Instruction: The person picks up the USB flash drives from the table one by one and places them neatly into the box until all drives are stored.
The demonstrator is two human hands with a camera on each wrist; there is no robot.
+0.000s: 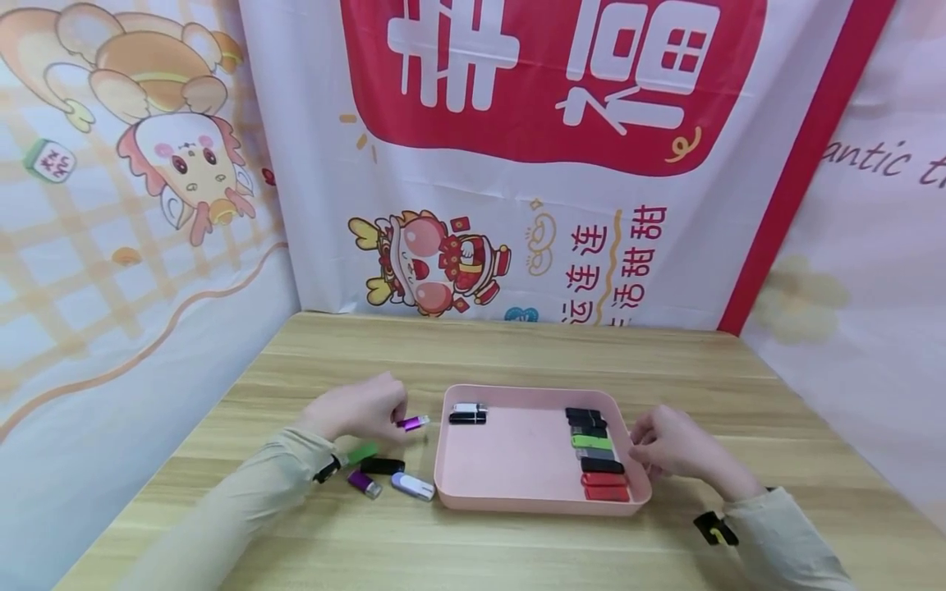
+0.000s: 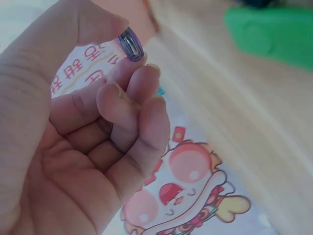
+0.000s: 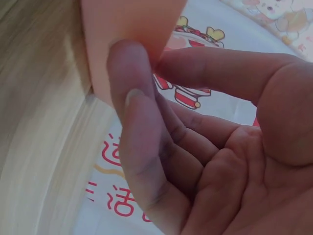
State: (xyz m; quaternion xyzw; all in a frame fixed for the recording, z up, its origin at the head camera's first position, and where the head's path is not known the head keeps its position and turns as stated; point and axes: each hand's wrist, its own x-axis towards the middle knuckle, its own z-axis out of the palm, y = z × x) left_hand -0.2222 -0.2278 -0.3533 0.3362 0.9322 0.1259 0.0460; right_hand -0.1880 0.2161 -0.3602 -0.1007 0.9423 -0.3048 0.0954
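My left hand (image 1: 372,406) is left of the pink tray (image 1: 510,502), pinching a purple USB flash drive (image 1: 411,423) between thumb and forefinger. Its metal plug points toward the tray; the left wrist view shows the drive's other end (image 2: 131,44). At the tray's right wall, my right hand (image 1: 671,443) grips the edge with thumb and fingertips, as the right wrist view shows on the pink wall (image 3: 132,24). Inside the tray, a white flash drive (image 1: 469,408) and a black one (image 1: 468,419) lie at upper left. Several more, including a lime green one (image 1: 592,442), line the right side.
Loose on the wooden table (image 1: 517,550), below my left hand, lie a green drive (image 1: 362,453), a black one (image 1: 382,466), a purple one (image 1: 365,484) and a white-lavender one (image 1: 412,486) beside the tray. A printed cloth (image 1: 517,189) hangs behind the table.
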